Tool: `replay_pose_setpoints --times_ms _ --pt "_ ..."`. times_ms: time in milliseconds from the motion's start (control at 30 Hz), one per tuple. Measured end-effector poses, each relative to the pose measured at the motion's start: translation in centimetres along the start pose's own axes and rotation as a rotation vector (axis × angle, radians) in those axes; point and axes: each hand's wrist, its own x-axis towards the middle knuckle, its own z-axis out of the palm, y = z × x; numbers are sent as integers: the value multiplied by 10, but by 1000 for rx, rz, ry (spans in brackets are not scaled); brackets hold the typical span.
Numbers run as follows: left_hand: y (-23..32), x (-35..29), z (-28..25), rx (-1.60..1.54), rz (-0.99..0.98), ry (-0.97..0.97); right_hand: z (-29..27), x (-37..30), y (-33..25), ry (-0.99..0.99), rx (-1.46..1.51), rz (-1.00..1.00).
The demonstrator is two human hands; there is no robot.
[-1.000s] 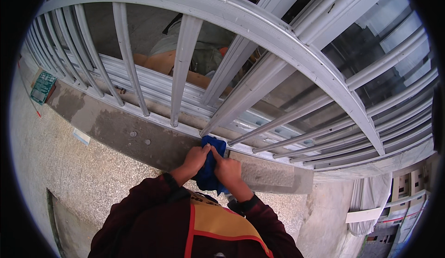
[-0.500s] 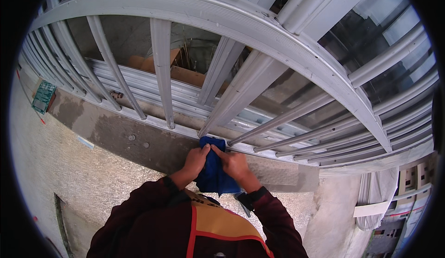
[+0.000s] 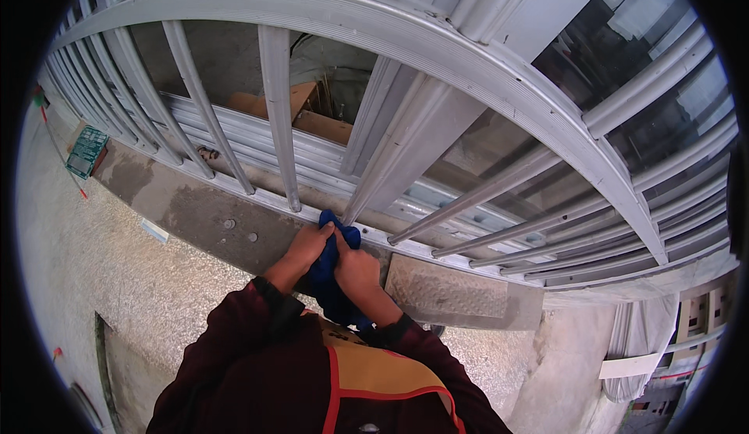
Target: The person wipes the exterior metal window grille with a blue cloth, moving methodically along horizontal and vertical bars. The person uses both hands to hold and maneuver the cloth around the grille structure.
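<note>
A dark blue cloth [image 3: 322,270] is bunched between my two hands, its top end against the white bottom rail [image 3: 373,236] of a barred window grille, at the foot of a thick post [image 3: 390,161]. My left hand [image 3: 300,250] pinches the cloth from the left, thumb on top. On the other side my right hand [image 3: 359,276] grips it, its index finger stretched out over the cloth close to the left thumb. The cloth's lower part hangs down towards my orange and red apron [image 3: 390,373].
Grey sill [image 3: 187,211] runs below the rail, with two small round lumps on it left of my hands. A rough slab [image 3: 445,287] lies to the right. At the sill's far left end sits a green box [image 3: 87,151]. A curved rail [image 3: 374,24] crosses above my hands.
Both hands and the cloth have shifted a little left and up along the rail. The cloth is more bunched and folded than before. The view has tilted slightly.
</note>
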Motion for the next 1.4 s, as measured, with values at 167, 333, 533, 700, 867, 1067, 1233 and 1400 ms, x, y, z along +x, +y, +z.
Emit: replay_pose_setpoints --times_ms 167,333,533,700,867,1067,1233,1400 --pt "2 -25 9 300 120 207 -3 -18 -8 -52 112 20" --pt "-8 -49 12 204 234 407 1 -26 -22 -57 121 2" --pt "-6 -12 -4 203 244 46 -9 -16 -48 -121 -2 213" --pt "-17 8 -18 -137 85 -246 -16 1 -89 -171 -69 427" --pt "-13 32 -22 -381 -10 -406 -8 26 -112 -104 -88 613" --pt "-24 41 -38 -468 -344 -677 7 28 -135 -23 -96 719" --pt "-22 53 -29 -569 -390 -711 10 46 -137 37 -114 763" --pt "-26 51 -36 -573 -383 -753 10 43 -144 -23 -146 754"
